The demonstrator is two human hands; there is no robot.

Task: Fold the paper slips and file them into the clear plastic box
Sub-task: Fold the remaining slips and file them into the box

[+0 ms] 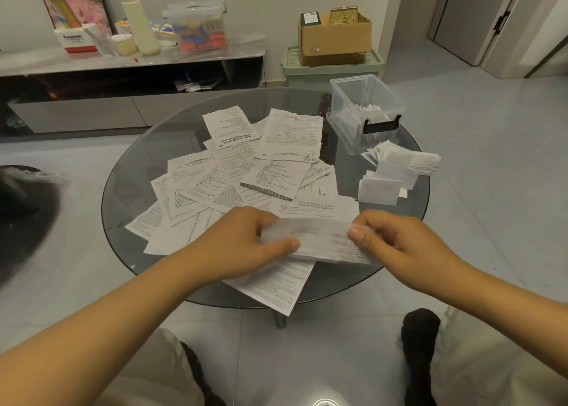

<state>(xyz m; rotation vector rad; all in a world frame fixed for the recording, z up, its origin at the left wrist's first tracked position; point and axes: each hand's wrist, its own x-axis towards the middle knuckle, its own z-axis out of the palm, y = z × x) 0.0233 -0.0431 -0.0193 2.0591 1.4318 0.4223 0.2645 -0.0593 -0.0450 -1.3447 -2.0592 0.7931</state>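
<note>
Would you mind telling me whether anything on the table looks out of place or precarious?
One sheet hangs over the near edge of the glass table, below the slip pinched in both hands, and could slide off. A few folded slips lie beside the clear box, not in it.

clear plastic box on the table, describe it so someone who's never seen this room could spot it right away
Start at the round glass table strewn with printed sheets. At its far right edge stands the clear plastic box, open-topped, with a few folded slips inside and a pile of folded slips just in front of it. Its see-through walls and black latch set it apart from the flat paper around it.
</note>
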